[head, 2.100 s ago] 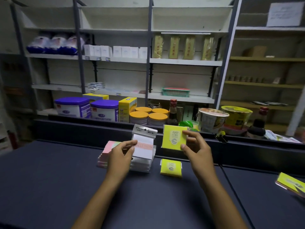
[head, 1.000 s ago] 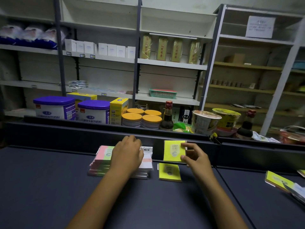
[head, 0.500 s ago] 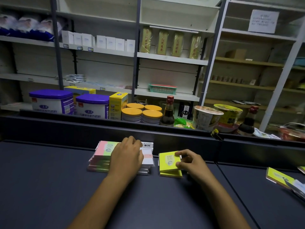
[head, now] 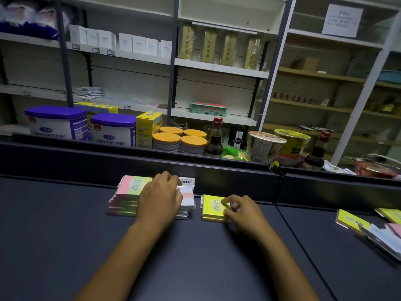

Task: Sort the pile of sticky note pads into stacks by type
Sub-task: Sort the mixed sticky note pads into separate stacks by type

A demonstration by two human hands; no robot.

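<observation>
The dark grey desk [head: 65,246] carries three groups of sticky note pads along its raised back edge.

Left group: a stack of wide pink-and-green striped pads [head: 127,196] lies directly beside a stack of white pads in clear plastic packets [head: 188,198]; the two stacks touch. The left hand [head: 161,197] rests palm down across both, fingers loosely bent over the tops and gripping nothing.

Centre group: a short stack of square yellow pads [head: 212,208] lies just right of the white packets, apart from them. The right hand [head: 244,213] rests at the right edge of this stack. Its forefinger lies on the top pad and the thumb presses the near right corner, so the top pad is pinched between them.

Right group: an unsorted pile of mixed pads [head: 373,229], yellow, pink and pale blue, lies at the far right of the desk, well apart from both hands.

Behind the desk stand purple-lidded white tubs [head: 56,122], orange-lidded jars [head: 180,140], a dark sauce bottle [head: 214,140] and instant noodle cups [head: 265,146].
</observation>
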